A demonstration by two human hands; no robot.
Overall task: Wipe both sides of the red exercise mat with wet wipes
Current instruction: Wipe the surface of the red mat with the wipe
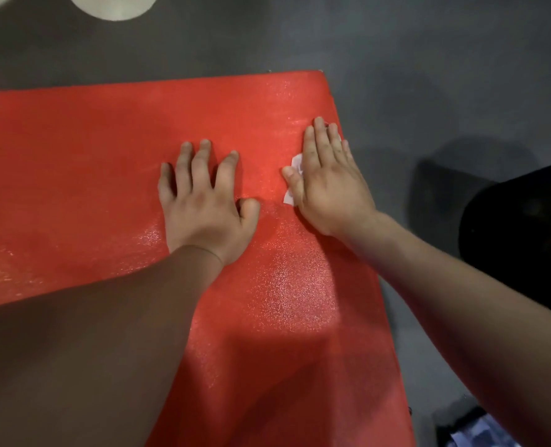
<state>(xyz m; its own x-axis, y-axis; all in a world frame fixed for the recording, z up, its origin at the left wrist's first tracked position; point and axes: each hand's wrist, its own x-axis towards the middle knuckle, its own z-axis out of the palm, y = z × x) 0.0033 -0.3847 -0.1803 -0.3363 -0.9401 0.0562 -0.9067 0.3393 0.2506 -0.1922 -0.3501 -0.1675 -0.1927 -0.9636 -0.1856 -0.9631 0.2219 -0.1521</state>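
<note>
The red exercise mat (106, 150) lies flat on a dark grey floor and fills most of the view; its surface glistens wet in patches. My left hand (203, 201) rests flat on the mat near the middle, fingers spread. My right hand (324, 182) presses a white wet wipe (295, 169) flat against the mat close to its right edge, fingers straight. Only the wipe's left corners show from under the palm.
The dark grey floor (429, 75) surrounds the mat. Pale round spots (113, 4) mark the floor at the top left. A black object (525, 233) stands at the right. A dark packet (480, 430) lies at the bottom right.
</note>
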